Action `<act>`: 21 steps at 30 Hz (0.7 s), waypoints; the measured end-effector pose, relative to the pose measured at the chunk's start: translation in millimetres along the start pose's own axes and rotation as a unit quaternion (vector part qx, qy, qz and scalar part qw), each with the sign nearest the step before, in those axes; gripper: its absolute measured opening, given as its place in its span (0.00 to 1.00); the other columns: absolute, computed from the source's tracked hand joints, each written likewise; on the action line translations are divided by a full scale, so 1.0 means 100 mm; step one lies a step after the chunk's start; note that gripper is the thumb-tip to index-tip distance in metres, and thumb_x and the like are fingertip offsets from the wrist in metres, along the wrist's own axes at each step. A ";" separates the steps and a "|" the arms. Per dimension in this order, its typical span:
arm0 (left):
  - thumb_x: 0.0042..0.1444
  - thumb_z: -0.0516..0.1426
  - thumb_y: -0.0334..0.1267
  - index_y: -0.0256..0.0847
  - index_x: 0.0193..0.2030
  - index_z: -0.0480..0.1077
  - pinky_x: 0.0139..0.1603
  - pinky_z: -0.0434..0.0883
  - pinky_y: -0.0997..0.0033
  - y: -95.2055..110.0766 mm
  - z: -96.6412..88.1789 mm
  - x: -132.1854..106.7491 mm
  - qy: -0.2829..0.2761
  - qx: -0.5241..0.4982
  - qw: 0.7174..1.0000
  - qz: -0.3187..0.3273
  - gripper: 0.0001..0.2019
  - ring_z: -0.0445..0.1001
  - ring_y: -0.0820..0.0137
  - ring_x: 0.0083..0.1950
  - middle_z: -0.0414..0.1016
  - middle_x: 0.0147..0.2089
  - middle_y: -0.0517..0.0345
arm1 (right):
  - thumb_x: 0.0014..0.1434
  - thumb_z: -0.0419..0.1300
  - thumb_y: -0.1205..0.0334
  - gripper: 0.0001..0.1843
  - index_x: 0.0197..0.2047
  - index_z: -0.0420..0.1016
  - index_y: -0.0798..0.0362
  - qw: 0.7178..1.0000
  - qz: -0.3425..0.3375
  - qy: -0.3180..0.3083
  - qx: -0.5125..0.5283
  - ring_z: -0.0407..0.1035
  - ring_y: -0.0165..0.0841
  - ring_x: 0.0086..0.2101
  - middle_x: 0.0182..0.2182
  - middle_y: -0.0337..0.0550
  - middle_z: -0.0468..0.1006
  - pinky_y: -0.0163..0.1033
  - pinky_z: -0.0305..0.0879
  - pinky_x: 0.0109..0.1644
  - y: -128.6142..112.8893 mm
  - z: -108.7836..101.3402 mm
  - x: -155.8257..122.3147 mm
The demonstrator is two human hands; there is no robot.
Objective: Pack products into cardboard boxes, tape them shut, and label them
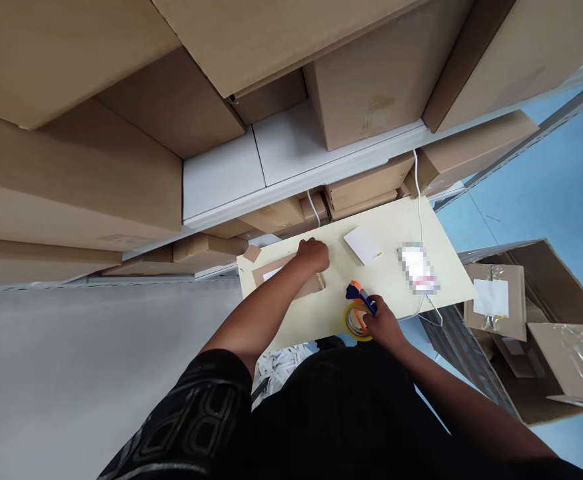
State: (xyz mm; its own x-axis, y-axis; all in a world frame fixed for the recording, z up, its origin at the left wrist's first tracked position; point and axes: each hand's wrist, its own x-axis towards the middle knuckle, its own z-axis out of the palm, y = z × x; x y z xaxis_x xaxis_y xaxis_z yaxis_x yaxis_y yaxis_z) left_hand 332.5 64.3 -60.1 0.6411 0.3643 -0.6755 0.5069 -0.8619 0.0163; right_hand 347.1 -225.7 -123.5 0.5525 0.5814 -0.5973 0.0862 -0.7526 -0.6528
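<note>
A flat brown cardboard box with a white label on it lies on the pale yellow table. My left hand is closed at the far right part of this box; whatever its fingers hold is hidden. Near the table's front edge, my right hand grips a tape dispenser, blue and orange, with a yellow-rimmed roll of tape. The dispenser is to the right of the box and apart from it. A white sheet of paper lies beyond the dispenser.
A blurred-out device with a white cable lies on the table's right side. A small cardboard piece is at the far left corner. Shelves with large boxes rise behind. An open carton holding parcels stands right.
</note>
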 end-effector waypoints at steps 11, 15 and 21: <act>0.44 0.63 0.25 0.35 0.44 0.79 0.57 0.64 0.50 -0.08 0.39 0.13 0.011 0.011 1.000 -0.004 0.17 0.66 0.50 0.59 0.74 0.54 0.38 | 0.54 0.58 0.65 0.17 0.49 0.67 0.50 0.995 0.008 -0.089 -0.042 0.74 0.42 0.45 0.45 0.50 0.79 0.39 0.63 0.42 -0.23 0.52 0.04; 0.46 0.62 0.26 0.38 0.50 0.76 0.57 0.64 0.52 -0.11 0.43 0.04 0.079 -0.014 0.997 -0.005 0.22 0.65 0.52 0.60 0.71 0.58 0.39 | 0.54 0.59 0.65 0.17 0.49 0.67 0.50 0.993 0.009 -0.111 -0.036 0.75 0.42 0.42 0.43 0.49 0.80 0.39 0.63 0.40 -0.33 0.59 0.06; 0.59 0.55 0.30 0.44 0.48 0.77 0.68 0.58 0.54 -0.25 0.45 -0.18 0.177 -0.085 0.980 0.012 0.14 0.68 0.59 0.62 0.75 0.56 0.49 | 0.54 0.60 0.65 0.19 0.50 0.67 0.50 0.993 0.023 -0.111 -0.024 0.76 0.41 0.43 0.44 0.48 0.80 0.38 0.63 0.39 -0.39 0.69 0.03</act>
State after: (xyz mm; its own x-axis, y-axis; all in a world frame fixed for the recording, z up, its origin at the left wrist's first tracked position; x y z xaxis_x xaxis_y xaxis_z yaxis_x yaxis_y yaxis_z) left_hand 282.9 63.3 -81.3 0.7981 0.4710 -0.3758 0.5596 -0.8107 0.1723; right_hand 288.5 -173.6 -131.8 0.3605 0.5961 -0.7174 0.1072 -0.7905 -0.6030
